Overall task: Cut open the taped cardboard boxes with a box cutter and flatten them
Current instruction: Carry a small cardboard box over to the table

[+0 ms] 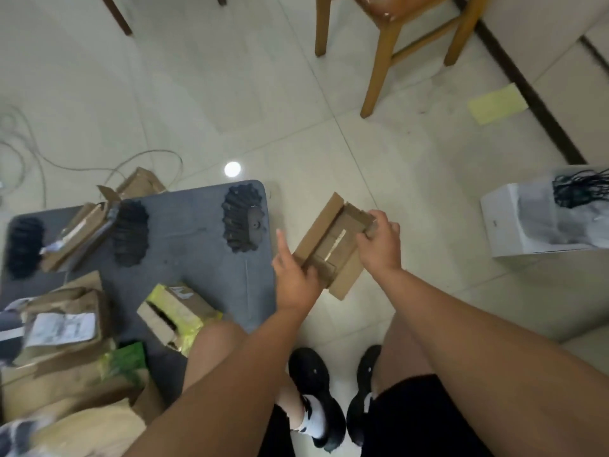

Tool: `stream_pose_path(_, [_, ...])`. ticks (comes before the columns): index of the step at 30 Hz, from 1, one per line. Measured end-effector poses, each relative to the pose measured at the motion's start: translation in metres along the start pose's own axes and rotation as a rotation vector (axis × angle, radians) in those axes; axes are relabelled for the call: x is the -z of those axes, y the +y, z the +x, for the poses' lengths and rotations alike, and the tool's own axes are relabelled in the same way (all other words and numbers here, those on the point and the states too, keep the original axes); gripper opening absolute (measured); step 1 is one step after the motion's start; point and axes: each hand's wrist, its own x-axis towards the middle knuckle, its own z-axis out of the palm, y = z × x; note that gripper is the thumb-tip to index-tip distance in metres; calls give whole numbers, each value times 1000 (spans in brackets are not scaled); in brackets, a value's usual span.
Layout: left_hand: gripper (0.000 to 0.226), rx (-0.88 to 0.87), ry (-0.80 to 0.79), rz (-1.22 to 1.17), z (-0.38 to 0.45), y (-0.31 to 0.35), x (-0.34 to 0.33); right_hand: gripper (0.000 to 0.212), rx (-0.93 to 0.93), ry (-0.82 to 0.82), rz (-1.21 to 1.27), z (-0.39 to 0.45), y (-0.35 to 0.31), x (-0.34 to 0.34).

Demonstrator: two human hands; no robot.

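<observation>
surface: grey table (197,275); on it: cardboard boxes (66,324); black trays (242,219)

a: what can't you make out here?
b: the label (62,328) on the brown parcel at the left is too smeared to read, and the frame's left edge cuts that heap off.
a: and the hands?
b: the left hand (295,278) covers the near corner of the small cardboard box (333,249); the right hand (379,242) hides its far end.

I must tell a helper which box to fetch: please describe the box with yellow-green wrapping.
Find the dark grey mat on the tiled floor. Near its front edge, beside the person's knee, lies the box with yellow-green wrapping. Neighbouring boxes are plain brown.
</observation>
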Motion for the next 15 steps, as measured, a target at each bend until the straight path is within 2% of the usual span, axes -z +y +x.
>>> stream_pose_path(5, [92, 118, -45, -72, -61, 52, 61, 29, -3, -101, -64, -59, -53, 44])
stream_pose_path(8, [94, 115, -75, -154, -99, 88, 110, 21, 39, -187, -68, -95, -89, 79])
stream_pose_path(15, [93, 63, -185, -297, -192, 175, 237, 31, 91, -422, -35, -201, -190, 180])
